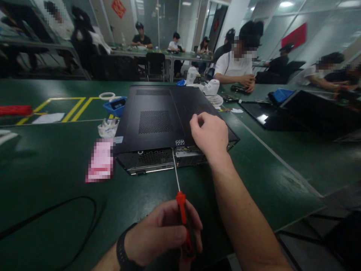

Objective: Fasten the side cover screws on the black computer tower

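A black desktop computer case (158,113) lies flat on the green table (56,169), its rear panel facing me. My left hand (166,233) is wrapped round the red-and-black handle of a screwdriver (183,218). The thin shaft runs up to the top edge of the rear panel. My right hand (210,135) rests on the near right part of the case lid, fingers curled and pressing down, nothing in it. A black band is on my left wrist.
A blue parts tray (115,106), a roll of tape (107,95) and a crumpled plastic bag (108,128) lie left of the case. A black cable (70,214) curves at the near left. Another dark case (310,113) and seated people are at the right and back.
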